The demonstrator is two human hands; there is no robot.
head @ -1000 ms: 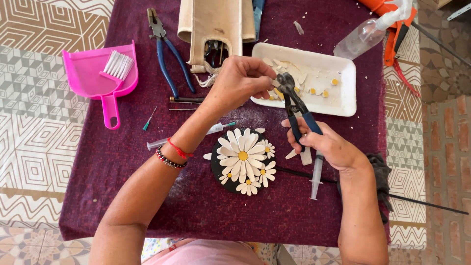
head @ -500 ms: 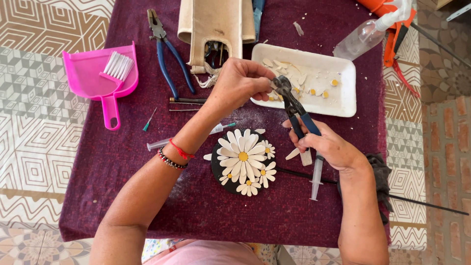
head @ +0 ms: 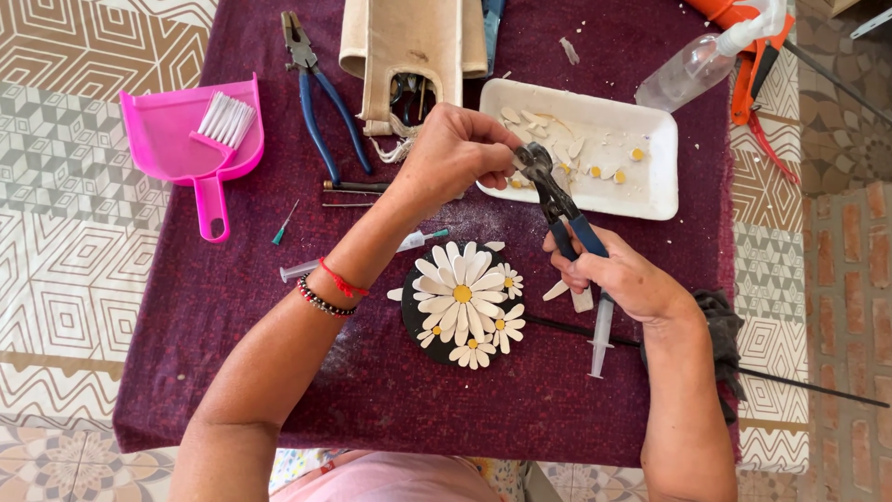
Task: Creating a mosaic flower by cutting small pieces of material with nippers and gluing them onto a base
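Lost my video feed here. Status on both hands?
Right hand squeezing blue-handled nippers. Left hand pinching a small piece at the nipper jaws, over the white tray. Daisy mosaic below, untouched. Nothing in the way.

Bench (head: 242,372) covered in dark purple cloth. Far left: pink dustpan (head: 177,149) with a small white-bristled brush (head: 226,121) lying in it. Beside it, blue-handled pliers (head: 316,88). A beige fabric tool pouch (head: 409,46) lies at the far edge. Clear spray bottle (head: 692,65) and orange-handled tool (head: 757,88) at far right. A syringe (head: 601,335) lies near right; a green-tipped needle (head: 283,225) lies left of centre.
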